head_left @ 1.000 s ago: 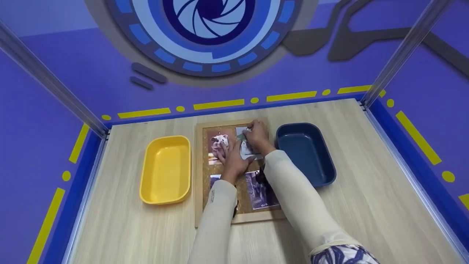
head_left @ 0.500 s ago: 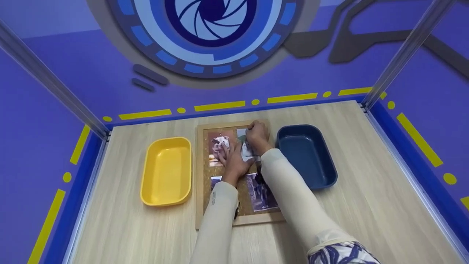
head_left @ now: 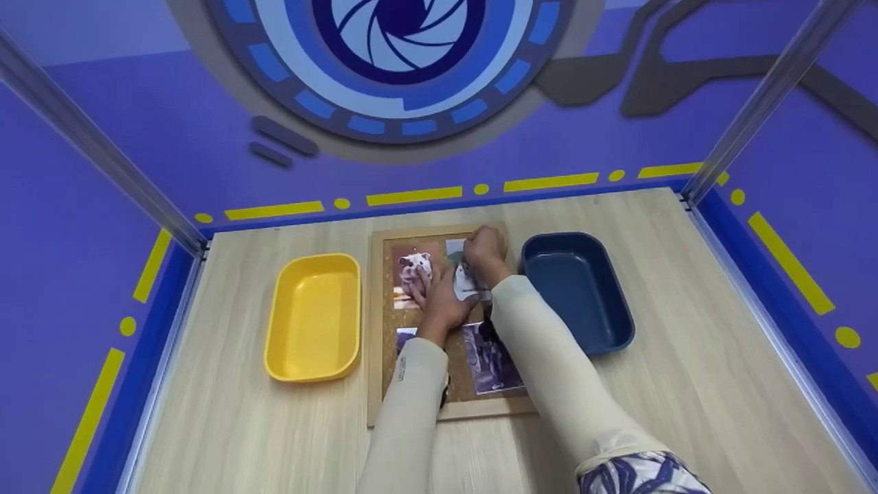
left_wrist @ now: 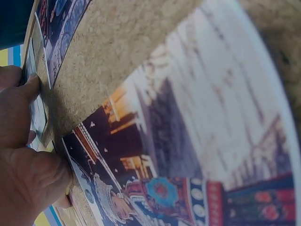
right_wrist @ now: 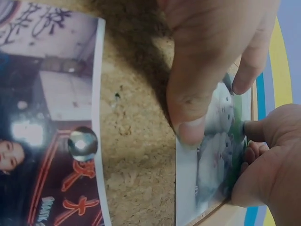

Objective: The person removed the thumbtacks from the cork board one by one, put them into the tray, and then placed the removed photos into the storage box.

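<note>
A wood-framed cork board [head_left: 480,409] lies on the table with several photos on it. My left hand [head_left: 442,298] spreads its fingers over the left edge of the upper right photo [head_left: 463,281], which shows white furry animals on green; its thumb presses the photo's near edge in the right wrist view. At that photo's top my right hand [head_left: 485,252] has curled fingers pinching a push pin, hidden by the fingertips. Left of it lies a hamster photo [head_left: 416,259], overlapped by left fingertips. A round clear pin [right_wrist: 83,143] sits on the lower right photo [head_left: 494,367].
A yellow tray [head_left: 313,319] stands left of the board, and a dark blue tray [head_left: 576,291] stands close on its right, beside my right forearm. The lower left photo [left_wrist: 188,141] is mostly hidden by my left sleeve in the head view. Blue-purple walls enclose the table.
My right hand has curled in further at the top of the photo, covering the small shiny spot seen at its fingertips a second ago. The left hand stays in place.
</note>
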`<state>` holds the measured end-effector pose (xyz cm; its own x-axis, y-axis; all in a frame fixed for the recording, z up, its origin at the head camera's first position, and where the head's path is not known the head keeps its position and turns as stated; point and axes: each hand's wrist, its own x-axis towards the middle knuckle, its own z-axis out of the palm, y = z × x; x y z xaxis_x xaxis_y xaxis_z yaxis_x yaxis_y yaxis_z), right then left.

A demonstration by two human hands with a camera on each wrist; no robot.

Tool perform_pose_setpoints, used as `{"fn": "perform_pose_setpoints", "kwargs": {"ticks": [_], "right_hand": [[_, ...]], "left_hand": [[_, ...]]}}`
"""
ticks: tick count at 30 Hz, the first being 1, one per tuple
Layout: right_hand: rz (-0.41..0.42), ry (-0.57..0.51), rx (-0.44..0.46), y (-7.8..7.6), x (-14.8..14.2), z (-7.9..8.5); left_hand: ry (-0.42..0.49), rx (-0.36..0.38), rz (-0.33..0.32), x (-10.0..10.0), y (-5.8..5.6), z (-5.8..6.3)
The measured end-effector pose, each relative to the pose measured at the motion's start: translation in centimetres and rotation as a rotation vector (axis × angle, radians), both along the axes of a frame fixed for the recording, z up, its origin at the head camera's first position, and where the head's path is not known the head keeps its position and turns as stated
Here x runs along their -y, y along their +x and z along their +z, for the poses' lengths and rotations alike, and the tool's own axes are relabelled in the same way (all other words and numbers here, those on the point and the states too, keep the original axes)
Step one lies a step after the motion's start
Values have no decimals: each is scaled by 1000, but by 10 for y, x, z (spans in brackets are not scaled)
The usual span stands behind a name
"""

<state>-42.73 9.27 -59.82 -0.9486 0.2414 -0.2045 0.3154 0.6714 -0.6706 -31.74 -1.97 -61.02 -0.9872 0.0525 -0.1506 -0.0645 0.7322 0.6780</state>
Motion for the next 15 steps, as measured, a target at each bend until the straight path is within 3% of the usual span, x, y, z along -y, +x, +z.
{"fn": "perform_pose_setpoints", "kwargs": {"ticks": [10, 15], "right_hand": [[12, -41, 61, -6, -5, 2], [42, -62, 103, -8, -6, 1]], "left_hand": [[-15, 1, 10, -2, 0, 4], [13, 5, 20, -1, -1, -2]]}}
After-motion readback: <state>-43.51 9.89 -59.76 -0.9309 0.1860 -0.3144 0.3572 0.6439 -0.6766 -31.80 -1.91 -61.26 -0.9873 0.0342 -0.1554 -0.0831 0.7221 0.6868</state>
